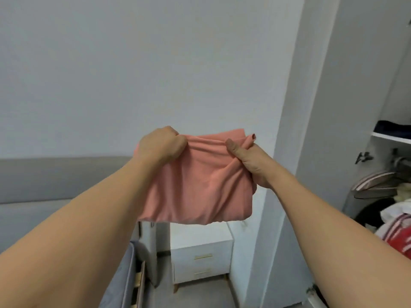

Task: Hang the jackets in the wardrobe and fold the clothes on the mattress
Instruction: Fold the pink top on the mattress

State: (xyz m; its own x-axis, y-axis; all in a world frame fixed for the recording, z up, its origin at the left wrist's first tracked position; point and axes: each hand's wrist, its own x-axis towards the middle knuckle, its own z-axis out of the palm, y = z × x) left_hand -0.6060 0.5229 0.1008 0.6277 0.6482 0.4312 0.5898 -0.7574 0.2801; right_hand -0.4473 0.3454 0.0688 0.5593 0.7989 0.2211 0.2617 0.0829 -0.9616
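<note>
White wardrobe shelf (391,137) carries dark folded clothes (392,128)

A: Logging finishes from my feed, quick. Pink cloth (195,181) is a soft, matt knit, smooth, draping in creases where I see the left hand (161,144) and right hand (246,161) grip it.

B: Furniture?

A: Nightstand (201,261) is white, smooth, slight sheen, looks painted or laminated; drawer handles (202,256) brassy metal. Headboard (55,178) grey matt upholstery. Wardrobe (315,130) panels white, smooth, satin.

B: Inside it?

A: Hinge (363,157) dark metal, rail (400,161) shiny metal. Hanging clothes (391,218) are mixed matt fabrics. Wall (133,63) is plain matt paint.
</note>
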